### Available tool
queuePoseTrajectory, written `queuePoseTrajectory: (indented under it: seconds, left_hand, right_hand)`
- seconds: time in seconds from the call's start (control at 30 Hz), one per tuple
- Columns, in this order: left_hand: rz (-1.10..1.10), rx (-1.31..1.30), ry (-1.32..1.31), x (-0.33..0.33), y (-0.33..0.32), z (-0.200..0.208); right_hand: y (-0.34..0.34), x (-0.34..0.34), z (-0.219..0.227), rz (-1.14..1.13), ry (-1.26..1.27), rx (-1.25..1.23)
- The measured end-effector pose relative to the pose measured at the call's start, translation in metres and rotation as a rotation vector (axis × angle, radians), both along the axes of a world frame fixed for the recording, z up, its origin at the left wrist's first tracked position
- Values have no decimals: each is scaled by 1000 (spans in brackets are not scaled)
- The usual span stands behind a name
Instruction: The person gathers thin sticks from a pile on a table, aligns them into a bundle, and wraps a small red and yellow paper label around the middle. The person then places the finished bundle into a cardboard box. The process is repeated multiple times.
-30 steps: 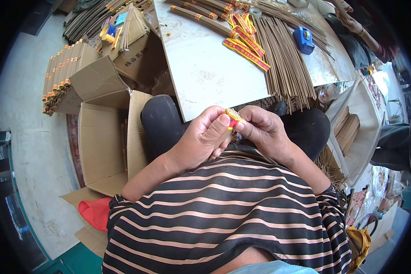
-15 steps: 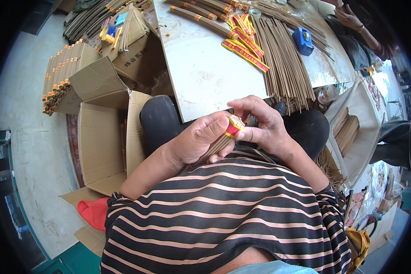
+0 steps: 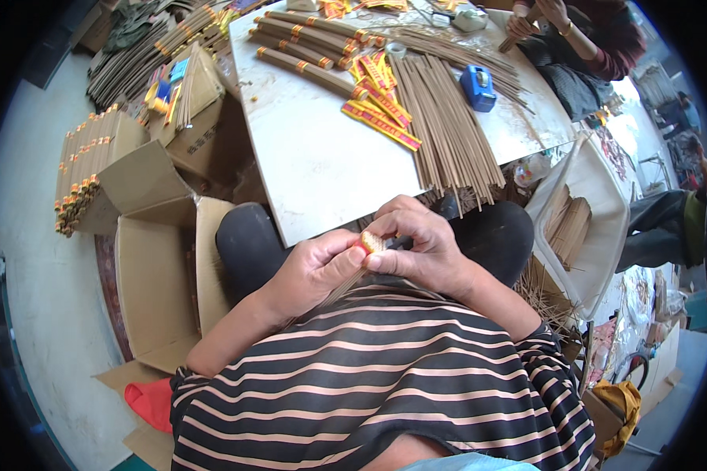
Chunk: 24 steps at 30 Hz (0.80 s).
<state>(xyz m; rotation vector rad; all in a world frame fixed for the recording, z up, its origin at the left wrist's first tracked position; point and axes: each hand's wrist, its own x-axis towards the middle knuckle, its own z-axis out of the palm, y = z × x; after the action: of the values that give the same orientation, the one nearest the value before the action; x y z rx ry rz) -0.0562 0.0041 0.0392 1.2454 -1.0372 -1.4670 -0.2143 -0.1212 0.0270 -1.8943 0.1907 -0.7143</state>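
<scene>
My left hand (image 3: 316, 265) is wrapped round a bundle of brown incense sticks (image 3: 374, 242), close to my lap. The bundle's pale stick ends point up and away from me, with a red and yellow paper band just below them. Against that banded end press the thumb and curled fingers of my right hand (image 3: 426, 250). Both thumbs meet near the band. Most of the bundle's length is hidden by my left hand and forearm.
On the white table (image 3: 314, 177) lie loose incense sticks (image 3: 452, 129), yellow-red paper bands (image 3: 381, 122), banded bundles (image 3: 310, 71) and a blue tape dispenser (image 3: 478, 88). An open carton (image 3: 153, 275) stands left, a white bin (image 3: 597, 259) right. Across the table a co-worker's hands (image 3: 554, 12) hold sticks.
My right hand's raised fingers have come down and curled round the banded end. The view has shifted, bringing more of the table's far side and the co-worker into sight.
</scene>
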Motion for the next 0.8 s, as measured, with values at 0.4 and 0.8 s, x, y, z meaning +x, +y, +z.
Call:
queuePoseTrajectory:
  seconds: [0.4,0.8]
  left_hand:
    - [-91,246,323,0,-16,4]
    - [-47,268,281,-1,-36,-9]
  right_hand:
    - [-13,-3,-6,-24,38,-48]
    - [-37,-3,-18,97,102,157]
